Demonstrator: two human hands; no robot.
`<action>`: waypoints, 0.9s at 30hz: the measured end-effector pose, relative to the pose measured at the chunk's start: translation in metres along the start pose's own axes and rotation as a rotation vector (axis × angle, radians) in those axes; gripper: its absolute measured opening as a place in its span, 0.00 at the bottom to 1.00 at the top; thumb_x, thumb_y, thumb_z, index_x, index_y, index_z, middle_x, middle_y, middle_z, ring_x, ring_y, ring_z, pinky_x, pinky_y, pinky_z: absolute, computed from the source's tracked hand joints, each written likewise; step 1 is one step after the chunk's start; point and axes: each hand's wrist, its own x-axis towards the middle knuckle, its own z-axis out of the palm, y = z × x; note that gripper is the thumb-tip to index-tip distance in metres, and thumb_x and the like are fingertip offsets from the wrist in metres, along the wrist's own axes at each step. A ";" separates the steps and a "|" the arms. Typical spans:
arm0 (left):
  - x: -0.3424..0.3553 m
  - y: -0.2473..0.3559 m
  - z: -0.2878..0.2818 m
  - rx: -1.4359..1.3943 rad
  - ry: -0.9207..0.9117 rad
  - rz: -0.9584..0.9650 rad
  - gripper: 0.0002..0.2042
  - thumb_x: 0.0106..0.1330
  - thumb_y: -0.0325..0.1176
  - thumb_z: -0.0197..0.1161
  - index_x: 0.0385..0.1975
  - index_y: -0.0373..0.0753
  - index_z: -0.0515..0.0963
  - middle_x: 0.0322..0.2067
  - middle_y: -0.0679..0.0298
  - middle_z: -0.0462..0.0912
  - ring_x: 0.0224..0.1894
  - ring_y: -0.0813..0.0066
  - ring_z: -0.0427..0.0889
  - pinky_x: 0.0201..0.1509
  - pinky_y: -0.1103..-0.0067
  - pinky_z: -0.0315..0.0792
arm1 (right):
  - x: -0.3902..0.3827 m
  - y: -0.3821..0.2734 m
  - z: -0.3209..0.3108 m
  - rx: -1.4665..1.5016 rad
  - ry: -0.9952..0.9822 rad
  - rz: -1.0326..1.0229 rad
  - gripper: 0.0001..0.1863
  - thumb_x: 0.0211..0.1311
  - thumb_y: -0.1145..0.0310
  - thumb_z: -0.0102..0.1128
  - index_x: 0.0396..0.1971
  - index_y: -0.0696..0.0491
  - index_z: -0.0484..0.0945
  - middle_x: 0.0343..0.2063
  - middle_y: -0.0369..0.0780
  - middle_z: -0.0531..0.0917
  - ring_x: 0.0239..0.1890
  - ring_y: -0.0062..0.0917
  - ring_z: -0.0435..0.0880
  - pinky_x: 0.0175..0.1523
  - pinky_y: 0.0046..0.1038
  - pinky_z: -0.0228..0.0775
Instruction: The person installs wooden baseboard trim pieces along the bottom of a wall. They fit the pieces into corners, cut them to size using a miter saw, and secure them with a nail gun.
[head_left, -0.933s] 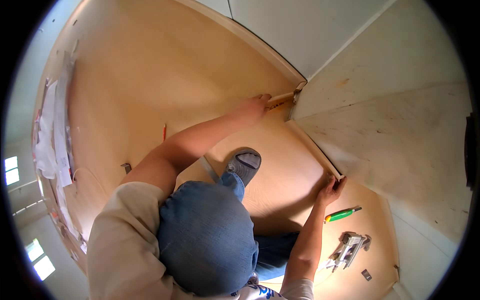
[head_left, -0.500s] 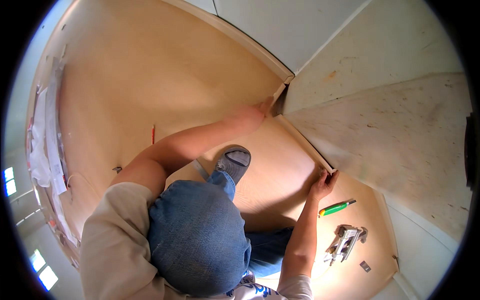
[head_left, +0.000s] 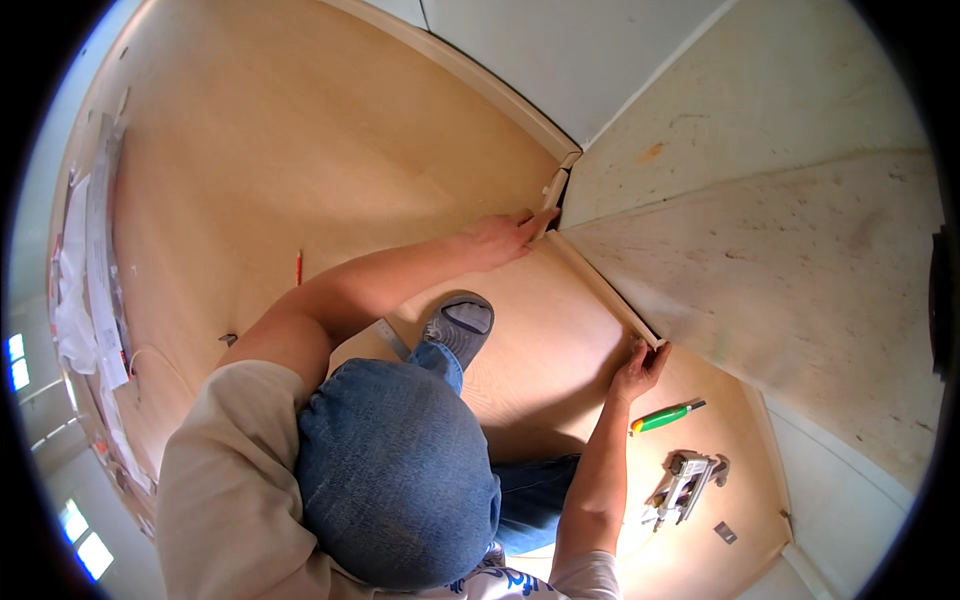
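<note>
White plastic wrapping [head_left: 75, 310]: bunched beside long pale strips [head_left: 100, 240] at the floor's far left edge
Red pencil [head_left: 299, 267]: lying on the tan wood-toned floor [head_left: 330, 130], near the left forearm
Grey shoe [head_left: 460, 325]: planted on the floor below the left hand
Left hand [head_left: 503, 240]: fingertips against the lower end of the short trim piece; I cannot tell whether they clamp it
Short trim piece [head_left: 556, 186]: at the foot of the corner, a dark gap beside it
Long trim strip [head_left: 600, 283]: along the base of the stained wall [head_left: 760, 260]
Right hand [head_left: 637, 372]: fingers closed around the strip's near end
Green utility knife [head_left: 667, 417]: on the floor, just beside the right forearm
Silver nail gun [head_left: 685, 487]: on the floor below the knife
</note>
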 end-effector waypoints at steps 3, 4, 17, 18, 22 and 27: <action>0.003 -0.006 0.001 0.040 0.007 0.068 0.37 0.69 0.38 0.62 0.75 0.42 0.53 0.48 0.51 0.79 0.39 0.51 0.85 0.41 0.61 0.80 | 0.001 0.006 -0.002 -0.006 0.010 0.009 0.32 0.71 0.73 0.63 0.72 0.59 0.64 0.52 0.38 0.82 0.48 0.20 0.79 0.56 0.22 0.71; 0.004 -0.008 0.002 0.057 0.013 0.067 0.37 0.68 0.38 0.63 0.75 0.43 0.53 0.47 0.52 0.79 0.38 0.51 0.85 0.40 0.61 0.80 | 0.001 0.008 -0.002 -0.006 0.014 0.011 0.32 0.71 0.73 0.63 0.72 0.59 0.64 0.51 0.37 0.82 0.48 0.20 0.79 0.56 0.22 0.71; -0.003 0.010 -0.010 0.239 -0.028 0.024 0.33 0.70 0.41 0.59 0.72 0.34 0.58 0.43 0.54 0.84 0.35 0.54 0.86 0.39 0.62 0.80 | 0.000 0.010 -0.001 0.077 0.014 0.001 0.31 0.71 0.75 0.62 0.71 0.59 0.65 0.51 0.36 0.81 0.47 0.19 0.79 0.55 0.21 0.72; -0.005 0.010 -0.009 0.205 -0.053 -0.003 0.32 0.71 0.41 0.59 0.72 0.34 0.59 0.42 0.54 0.84 0.34 0.55 0.86 0.38 0.62 0.80 | 0.000 0.012 -0.001 0.074 0.019 0.007 0.31 0.71 0.75 0.62 0.71 0.59 0.65 0.51 0.36 0.81 0.47 0.19 0.79 0.55 0.21 0.72; 0.003 0.009 -0.006 0.406 0.025 -0.088 0.32 0.71 0.40 0.58 0.72 0.35 0.59 0.43 0.53 0.85 0.35 0.55 0.87 0.38 0.62 0.80 | -0.001 0.006 0.001 0.014 0.032 0.039 0.31 0.71 0.76 0.62 0.72 0.58 0.64 0.50 0.36 0.81 0.47 0.18 0.78 0.55 0.20 0.71; 0.027 0.003 -0.014 0.161 -0.004 -0.102 0.33 0.71 0.38 0.58 0.74 0.44 0.56 0.50 0.50 0.82 0.40 0.48 0.85 0.45 0.58 0.79 | 0.000 0.019 -0.005 0.004 0.035 0.026 0.32 0.70 0.76 0.63 0.72 0.58 0.65 0.49 0.35 0.81 0.47 0.18 0.78 0.55 0.19 0.70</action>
